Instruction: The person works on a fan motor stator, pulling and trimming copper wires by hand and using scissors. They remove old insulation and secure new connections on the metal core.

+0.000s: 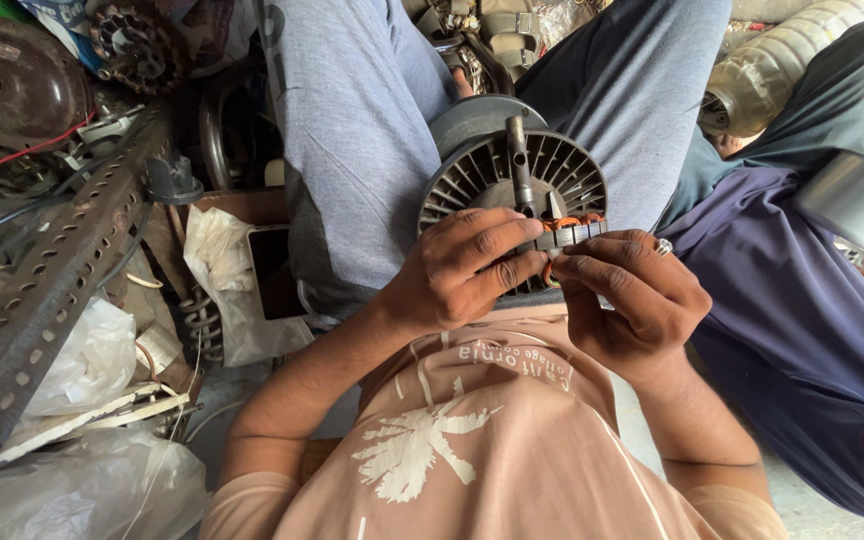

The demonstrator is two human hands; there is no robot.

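Observation:
A round grey motor stator point(508, 172) with radial fins and a central shaft rests on my lap between my grey-trousered legs. Copper windings point(570, 222) show at its near edge. My left hand point(457, 268) grips the stator's near rim, fingers curled over the fins. My right hand point(632, 298), with a ring on one finger, pinches the windings area at the rim, fingertips touching those of the left hand.
A perforated metal angle bar point(47, 290) slants across the left, over plastic bags point(92, 360), wires and rusty motor parts point(12, 80). A dark phone point(274, 272) lies beside my leg. Another person in a blue shirt point(802, 330) sits close at the right.

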